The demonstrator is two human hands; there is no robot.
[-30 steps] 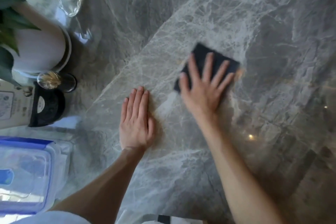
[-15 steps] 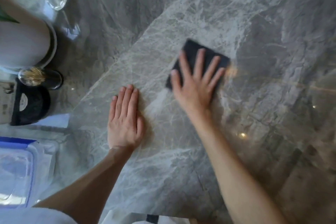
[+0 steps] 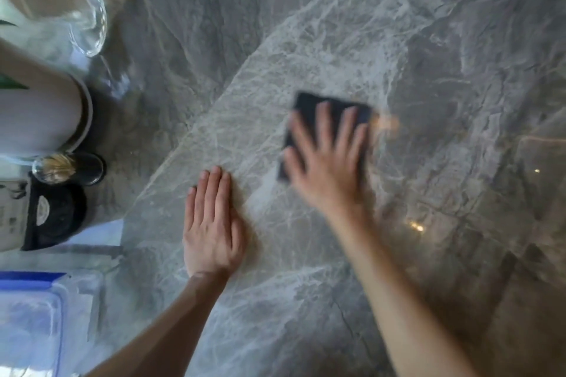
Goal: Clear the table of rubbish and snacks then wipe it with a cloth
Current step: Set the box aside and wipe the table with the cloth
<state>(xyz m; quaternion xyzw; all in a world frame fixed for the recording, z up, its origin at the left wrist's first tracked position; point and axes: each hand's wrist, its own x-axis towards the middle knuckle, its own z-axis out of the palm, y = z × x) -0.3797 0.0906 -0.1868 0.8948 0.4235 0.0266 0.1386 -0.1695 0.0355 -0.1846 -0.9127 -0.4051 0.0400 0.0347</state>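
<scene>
Wiping stage: my right hand [image 3: 329,168], fingers spread, presses the cloth [image 3: 309,107] on the cleared desk [image 3: 428,55]; left hand [image 3: 213,229] lies flat.

The grey marble table [image 3: 291,315] carries a dark cloth [image 3: 309,105] near its centre. A white pot [image 3: 39,119] and small jar [image 3: 70,167] stand at nine o'clock, with a blue-rimmed plastic box [image 3: 33,315] at seven o'clock.

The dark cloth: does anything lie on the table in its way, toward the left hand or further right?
Nothing visible does. The right hand presses the dark cloth flat on the table, with bare marble around it. The left hand rests flat beside it, not touching. The white pot and plastic container stand far left.
</scene>
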